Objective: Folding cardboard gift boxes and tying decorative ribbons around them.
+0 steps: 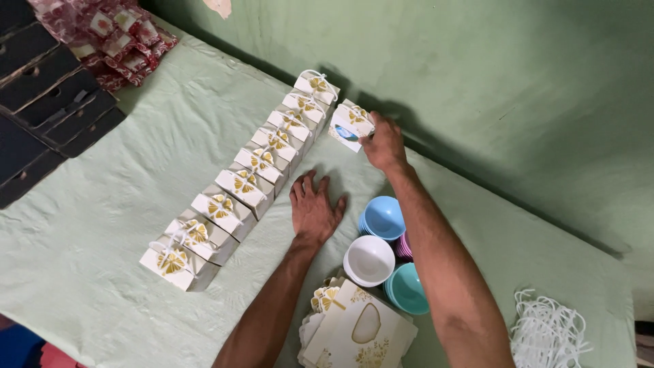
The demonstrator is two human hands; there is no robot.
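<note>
right hand [383, 143] grasping a small white gift box [351, 125] with a gold butterfly on top, at about 1 o'clock on the pale green tabletop [122, 177], just beside the far end of the row of matching boxes [245, 180]. box tilted, long axis seemingly running from 10 to 4 o'clock, oval window side facing 7 o'clock. left hand [313, 208] released, lying flat, palm down, fingers toward 12 o'clock. near it at 5 o'clock, stacked bowls [381, 238], blue, white and teal, and unfolded box blanks [354, 327].
</note>
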